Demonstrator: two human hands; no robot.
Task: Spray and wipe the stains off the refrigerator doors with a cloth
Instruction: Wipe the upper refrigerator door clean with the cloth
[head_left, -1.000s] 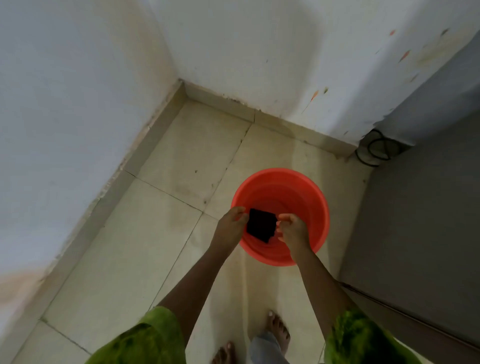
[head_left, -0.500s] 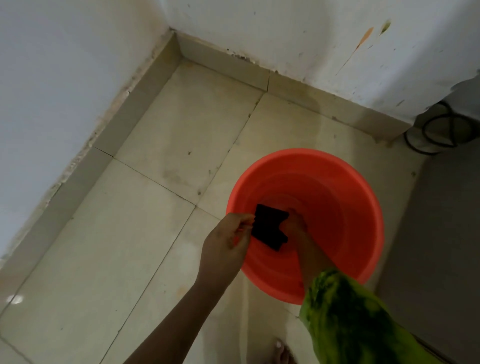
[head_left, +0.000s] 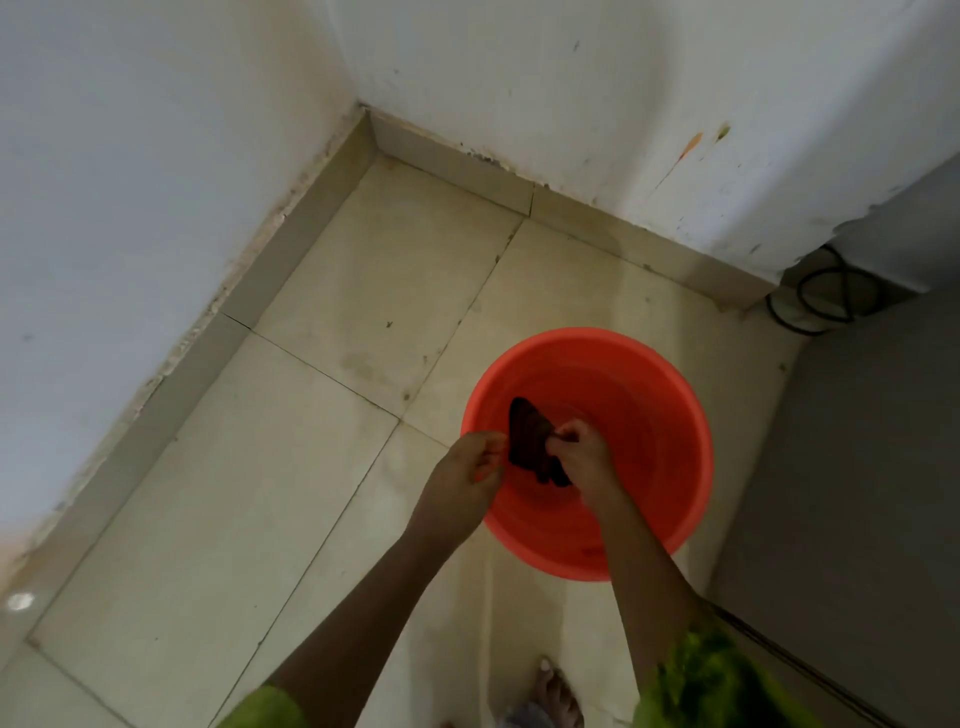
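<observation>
Tiled corner (head_left: 363, 291): red basin (head_left: 693, 415) near coiled cable (head_left: 826, 299) (far right); right hand (head_left: 584, 449) grips cloth (head_left: 527, 434), left hand (head_left: 465, 470) curled alongside, hold unclear.

Dim, flat indoor light, soft shadows, slight motion blur, wide-angle bending at edges

Near end of dark cloth (head_left: 527, 436) behind right hand (head_left: 582, 456); left hand (head_left: 462, 478) blurred at the fingertips, perhaps on the cloth.
</observation>
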